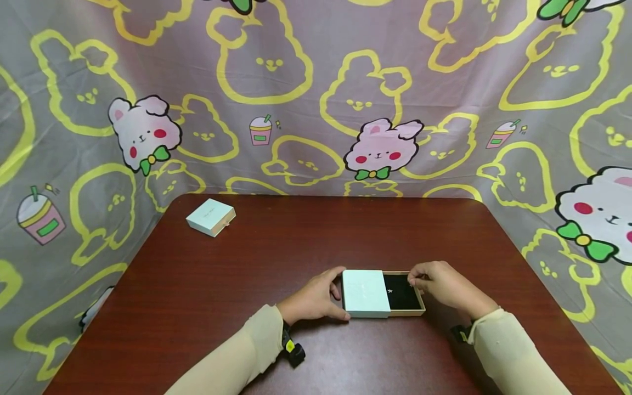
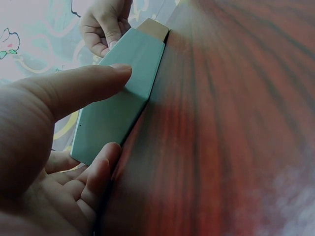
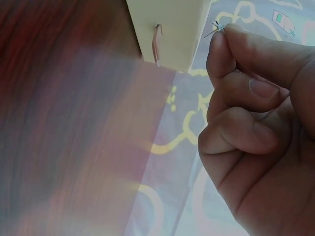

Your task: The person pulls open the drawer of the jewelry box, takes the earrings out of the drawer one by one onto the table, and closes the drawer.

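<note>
A pale mint jewelry box (image 1: 364, 292) lies on the table with its drawer (image 1: 407, 312) slid partly out to the right. On the drawer's black insert (image 1: 399, 300) sits a small silver star-shaped earring (image 1: 390, 291). My left hand (image 1: 316, 296) holds the cover's left end between thumb and fingers, also seen around the box (image 2: 118, 105) in the left wrist view. Over the drawer's right end, my right hand (image 1: 441, 285) pinches a tiny silver stud earring (image 3: 219, 28) between thumb and index finger, its thin post pointing outward. The other fingers curl inward.
A second mint box (image 1: 211, 215), closed, stands at the table's far left. A ribbon pull (image 3: 157, 45) hangs from the drawer's end. The brown table (image 1: 276, 247) is bordered by a patterned cloth (image 1: 306, 109) at the back and sides.
</note>
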A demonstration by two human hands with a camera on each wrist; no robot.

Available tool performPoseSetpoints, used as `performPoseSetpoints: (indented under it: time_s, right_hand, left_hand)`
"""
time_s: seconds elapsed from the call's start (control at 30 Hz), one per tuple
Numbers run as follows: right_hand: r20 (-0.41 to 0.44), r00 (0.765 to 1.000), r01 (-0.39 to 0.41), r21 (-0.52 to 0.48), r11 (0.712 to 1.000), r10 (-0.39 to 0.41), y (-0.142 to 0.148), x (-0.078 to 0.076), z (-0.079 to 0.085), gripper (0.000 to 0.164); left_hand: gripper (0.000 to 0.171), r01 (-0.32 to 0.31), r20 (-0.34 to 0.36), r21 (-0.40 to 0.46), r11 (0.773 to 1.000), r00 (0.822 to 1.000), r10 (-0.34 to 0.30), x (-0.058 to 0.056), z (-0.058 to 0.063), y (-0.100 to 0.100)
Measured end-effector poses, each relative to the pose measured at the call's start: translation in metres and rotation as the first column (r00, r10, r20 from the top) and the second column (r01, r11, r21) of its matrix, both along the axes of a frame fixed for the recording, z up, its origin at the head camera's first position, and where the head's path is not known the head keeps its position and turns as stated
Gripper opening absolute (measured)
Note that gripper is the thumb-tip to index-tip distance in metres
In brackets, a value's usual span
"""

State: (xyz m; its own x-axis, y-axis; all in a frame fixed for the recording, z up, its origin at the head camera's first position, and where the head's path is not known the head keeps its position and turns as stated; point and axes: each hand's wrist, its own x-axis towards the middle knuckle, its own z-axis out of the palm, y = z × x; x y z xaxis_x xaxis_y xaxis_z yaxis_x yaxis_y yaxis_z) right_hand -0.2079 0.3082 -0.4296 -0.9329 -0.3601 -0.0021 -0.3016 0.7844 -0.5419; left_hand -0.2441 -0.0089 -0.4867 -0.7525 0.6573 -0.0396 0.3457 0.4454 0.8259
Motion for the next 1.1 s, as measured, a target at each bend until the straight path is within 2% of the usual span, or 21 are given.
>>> performPoseSetpoints:
  time_s: [0.3, 0.6, 1.1]
  right_hand:
    - [-0.034, 0.999, 0.010, 0.019, 1.000, -0.009, 0.004, -0.002, 0.000, 0.012]
    - [-0.032, 0.999, 0.033, 0.026, 0.999, -0.032, 0.007, -0.003, -0.002, 0.016]
    - [-0.056, 0.997, 0.057, 0.069, 0.996, -0.053, 0.016, -0.005, -0.003, 0.012]
  left_hand:
    - [0.106, -0.002, -0.002, -0.004, 1.000, 1.000, 0.002, 0.000, -0.001, 0.000]
    - [0.106, -0.006, -0.015, -0.005, 1.000, 1.000, 0.006, -0.001, -0.001, 0.000]
    - [0.107, 0.000, -0.012, 0.003, 1.000, 1.000, 0.000, -0.001, -0.002, 0.000]
